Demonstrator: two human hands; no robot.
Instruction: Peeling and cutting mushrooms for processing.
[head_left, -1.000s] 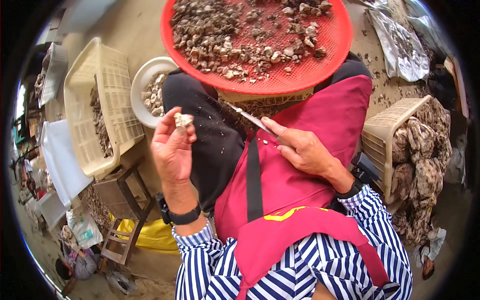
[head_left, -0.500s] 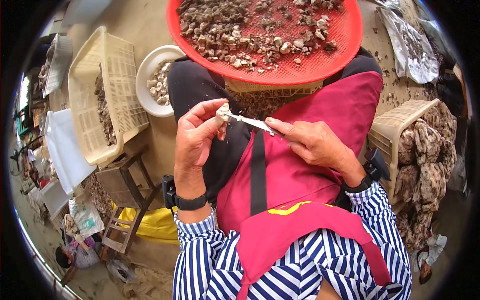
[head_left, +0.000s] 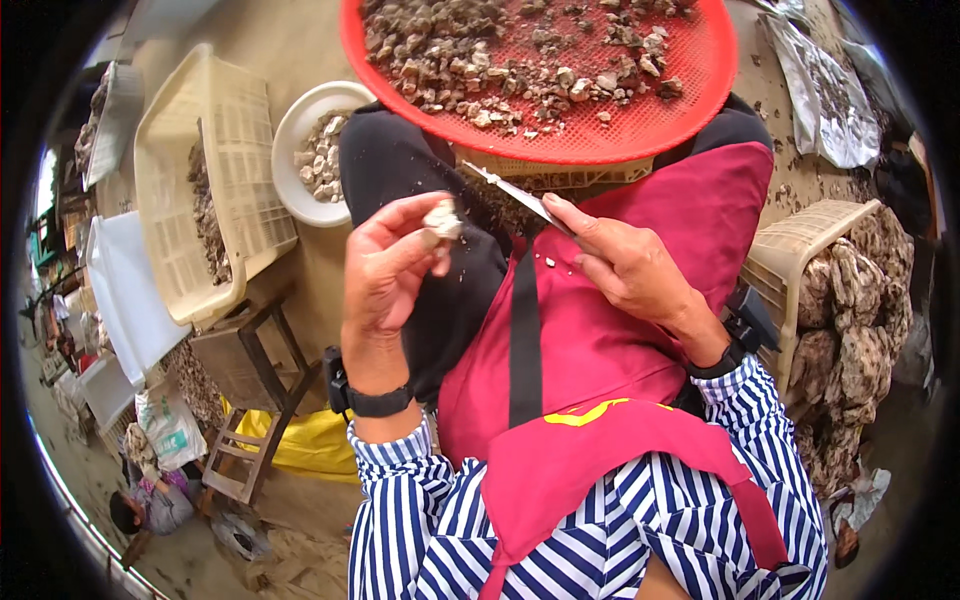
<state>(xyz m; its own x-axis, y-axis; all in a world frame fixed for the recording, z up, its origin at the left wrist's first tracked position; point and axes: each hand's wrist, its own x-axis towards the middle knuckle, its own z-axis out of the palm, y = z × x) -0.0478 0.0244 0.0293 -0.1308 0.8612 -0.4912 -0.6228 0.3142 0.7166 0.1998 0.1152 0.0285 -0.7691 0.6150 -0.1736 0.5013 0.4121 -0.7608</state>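
Observation:
Between the thumb and fingers of my left hand (head_left: pixel 388 262) is a small whitish lump (head_left: pixel 443 219), rough and pale. My right hand (head_left: pixel 628 258) grips a narrow knife (head_left: pixel 522 198), its handle hidden in the palm and the index finger lying along the blade. The blade points up and left, apart from the lump, with pale scraps stuck near its tip. Beyond both hands a round red sieve tray (head_left: pixel 560 146) holds many brown and whitish lumps (head_left: pixel 435 50). A few white crumbs (head_left: pixel 551 262) lie on my dark red apron (head_left: pixel 620 330).
Left of my knee stands a white basin (head_left: pixel 290 190) of pale pieces, beside a cream plastic crate (head_left: pixel 170 180) with brown matter. A wooden chair (head_left: pixel 240 370) is nearby. At right, a crate (head_left: pixel 800 240) overflows with large brown clumps (head_left: pixel 845 320). Another person (head_left: pixel 165 505) sits far left.
The knife has come away from the lump, and its tip has swung upward. My left hand still holds the lump, now turned slightly and a little lower.

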